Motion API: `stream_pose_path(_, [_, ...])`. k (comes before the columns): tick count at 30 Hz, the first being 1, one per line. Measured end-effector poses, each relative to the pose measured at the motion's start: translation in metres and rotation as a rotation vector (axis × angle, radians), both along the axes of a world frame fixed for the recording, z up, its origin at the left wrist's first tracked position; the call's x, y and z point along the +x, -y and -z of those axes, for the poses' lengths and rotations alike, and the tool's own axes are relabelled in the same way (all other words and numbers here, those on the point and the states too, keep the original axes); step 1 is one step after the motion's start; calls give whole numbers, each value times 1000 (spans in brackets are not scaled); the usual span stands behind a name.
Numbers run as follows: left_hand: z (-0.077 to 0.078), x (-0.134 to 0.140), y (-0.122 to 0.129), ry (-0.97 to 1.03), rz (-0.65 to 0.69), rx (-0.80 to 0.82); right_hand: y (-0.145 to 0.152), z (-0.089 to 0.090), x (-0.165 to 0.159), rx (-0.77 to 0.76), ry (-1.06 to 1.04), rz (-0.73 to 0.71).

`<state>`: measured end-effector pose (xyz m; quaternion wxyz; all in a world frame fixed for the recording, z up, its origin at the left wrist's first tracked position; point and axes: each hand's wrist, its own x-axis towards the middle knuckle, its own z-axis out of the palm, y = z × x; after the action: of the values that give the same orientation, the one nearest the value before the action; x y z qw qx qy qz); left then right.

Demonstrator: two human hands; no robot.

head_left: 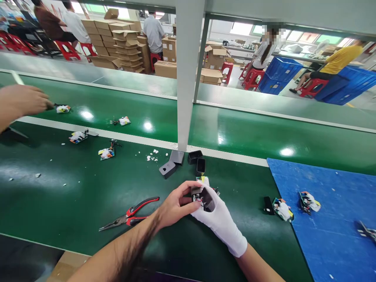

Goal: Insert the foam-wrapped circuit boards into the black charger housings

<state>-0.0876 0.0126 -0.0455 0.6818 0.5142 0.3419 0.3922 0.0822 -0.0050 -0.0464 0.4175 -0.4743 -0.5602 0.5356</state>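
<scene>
My gloved right hand is wrapped around a dark grey open plastic housing. A circuit board with small parts and wires shows in its opening. My bare left hand is closed on that board at the opening, thumb below and fingers above; its fingertips partly cover it. Just behind the hands lies another circuit board, partly hidden. Long-nose pliers with red and black handles lie to the left, one handle partly behind my left forearm.
Grey housing pieces and black open shells sit by the white post. White crumbs and several circuit boards are scattered leftward. More boards lie near the blue mat. A co-worker's hand reaches in.
</scene>
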Motion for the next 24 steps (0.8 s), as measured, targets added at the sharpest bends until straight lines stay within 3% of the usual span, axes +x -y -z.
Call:
stream_pose_path(8, [-3, -6, -3, -13, 84, 45, 2, -4, 2, 45, 40, -41])
stream_pose_path(19, [0, -3, 4, 0, 17, 82, 4, 7, 3, 98, 101, 2])
stream_pose_path(24, [5, 2, -2, 12, -19, 22, -2, 5, 3, 34, 66, -29])
